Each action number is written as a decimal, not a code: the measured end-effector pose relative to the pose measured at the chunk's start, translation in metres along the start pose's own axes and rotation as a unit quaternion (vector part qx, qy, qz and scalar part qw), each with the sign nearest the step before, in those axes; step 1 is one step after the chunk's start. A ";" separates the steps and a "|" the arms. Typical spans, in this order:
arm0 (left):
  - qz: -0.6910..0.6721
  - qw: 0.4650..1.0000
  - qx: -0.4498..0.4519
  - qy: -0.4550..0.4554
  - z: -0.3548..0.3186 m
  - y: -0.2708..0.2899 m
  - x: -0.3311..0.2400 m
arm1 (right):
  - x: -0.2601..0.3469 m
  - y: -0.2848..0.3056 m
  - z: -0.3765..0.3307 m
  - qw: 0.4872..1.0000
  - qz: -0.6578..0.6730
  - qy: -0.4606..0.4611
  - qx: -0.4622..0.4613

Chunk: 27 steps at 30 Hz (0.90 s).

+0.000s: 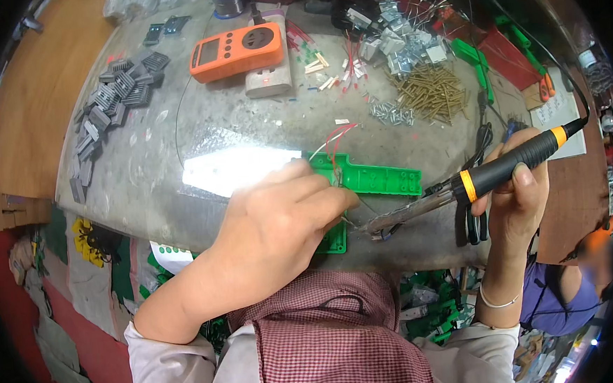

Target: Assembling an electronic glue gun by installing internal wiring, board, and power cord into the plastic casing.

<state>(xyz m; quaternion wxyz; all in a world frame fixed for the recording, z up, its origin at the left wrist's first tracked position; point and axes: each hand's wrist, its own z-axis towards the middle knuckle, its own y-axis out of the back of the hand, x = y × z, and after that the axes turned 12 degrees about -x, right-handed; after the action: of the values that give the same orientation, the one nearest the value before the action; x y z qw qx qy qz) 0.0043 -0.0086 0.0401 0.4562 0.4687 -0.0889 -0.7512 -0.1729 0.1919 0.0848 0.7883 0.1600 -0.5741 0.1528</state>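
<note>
My right hand [520, 185] is closed around the black-and-orange handle of a soldering iron [512, 167]. The iron's metal barrel [416, 211] points left, its tip close to the fingertips of my left hand [279, 211]. Those fingers are pinched together over a green plastic housing [383, 180], apparently on a thin solder wire; the grip itself is partly hidden. Red and white wires [336, 139] rise from the housing's left part, which my hand partly covers. Below the right hand lie black tool handles [477, 227].
Grey slotted parts [121, 90] lie at the left, beside an orange multimeter [236, 52] and a solder spool [227, 1]. Brass-coloured screws [432, 92] and metal brackets [403, 45] are piled at the back right. A glaring sheet [238, 169] adjoins my left hand. Another person [565, 288] sits at the right.
</note>
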 end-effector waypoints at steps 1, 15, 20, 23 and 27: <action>0.000 1.000 0.001 0.000 0.000 0.000 0.000 | 0.000 0.000 -0.001 1.000 0.000 0.000 0.002; 0.230 0.969 -0.092 0.021 0.002 0.039 0.060 | -0.008 0.009 0.001 1.000 0.021 0.007 0.008; 0.202 0.973 -0.056 0.093 0.000 0.033 0.071 | -0.005 0.013 0.007 1.000 0.015 0.001 -0.005; 0.106 0.994 -0.012 -0.010 0.000 0.023 0.046 | 0.005 0.015 0.014 0.997 0.006 0.012 -0.070; 0.006 0.993 0.025 -0.114 0.000 -0.005 0.023 | -0.008 0.004 0.046 0.987 -0.010 0.061 -0.148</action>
<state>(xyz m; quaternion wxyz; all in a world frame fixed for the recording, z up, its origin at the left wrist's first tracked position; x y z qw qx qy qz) -0.0019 -0.0234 0.0224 0.4359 0.3904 -0.1619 -0.7946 -0.2163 0.1754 0.0909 0.8384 0.0377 -0.5396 0.0675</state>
